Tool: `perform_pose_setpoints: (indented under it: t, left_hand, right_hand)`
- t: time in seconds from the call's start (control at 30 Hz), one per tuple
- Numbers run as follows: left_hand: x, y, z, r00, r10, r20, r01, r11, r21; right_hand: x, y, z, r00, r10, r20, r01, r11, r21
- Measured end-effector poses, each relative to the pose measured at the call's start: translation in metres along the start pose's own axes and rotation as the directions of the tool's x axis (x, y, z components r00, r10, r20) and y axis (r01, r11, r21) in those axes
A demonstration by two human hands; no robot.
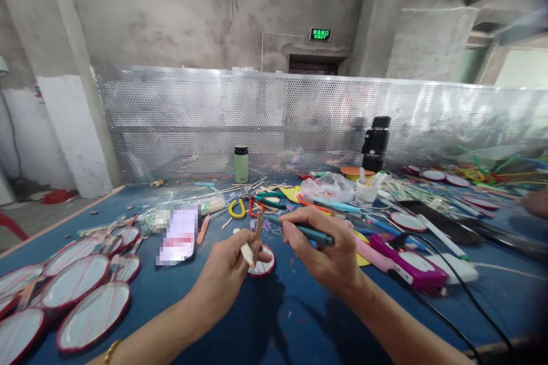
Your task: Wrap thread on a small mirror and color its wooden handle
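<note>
My left hand (229, 268) is closed round a flat brown wooden stick (258, 227) that points up. A white pen-like piece with a beige tip (248, 255) also sticks out of its fingers. Just below these fingers is a small round disc with a red rim (266, 268); whether it joins the stick is hidden. In my right hand (331, 248) a dark teal pen (315, 235) is gripped, its front end pointing left toward the stick. Behind both hands lie small purple clips (269, 225) and pliers with yellow and red handles (237, 209).
Several red-rimmed discs (94, 315) overlap at the left, beside a phone (177, 235). A magenta device (409, 262) with black cables sits at right. Farther back stand a green bottle (241, 165), a black flask (377, 144) and a perforated metal panel (205, 108).
</note>
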State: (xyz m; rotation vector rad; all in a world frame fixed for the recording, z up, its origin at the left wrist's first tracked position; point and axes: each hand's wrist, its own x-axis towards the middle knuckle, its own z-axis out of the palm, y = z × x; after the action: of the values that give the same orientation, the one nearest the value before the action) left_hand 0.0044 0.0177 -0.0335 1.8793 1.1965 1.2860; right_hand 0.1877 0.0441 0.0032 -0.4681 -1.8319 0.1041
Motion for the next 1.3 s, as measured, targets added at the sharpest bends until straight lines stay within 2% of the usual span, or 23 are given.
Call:
perform_pose_setpoints:
  t: [0.9, 1.3]
  left_hand:
    - [-0.0005, 0.003, 0.0001, 1.0, 0.0, 0.002, 0.0, 1.0, -0.027]
    - [-0.0006, 0.0025, 0.0002, 1.0, 0.002, 0.001, -0.002, 1.0, -0.012]
  right_hand:
    - [0.0007, 0.0, 0.0011, 0.999, -0.004, -0.034, 0.004, 1.0, 0.012]
    - [0.0016, -0.0022, 0.0012, 1.0, -0.011, -0.009, 0.011, 1.0, 0.001]
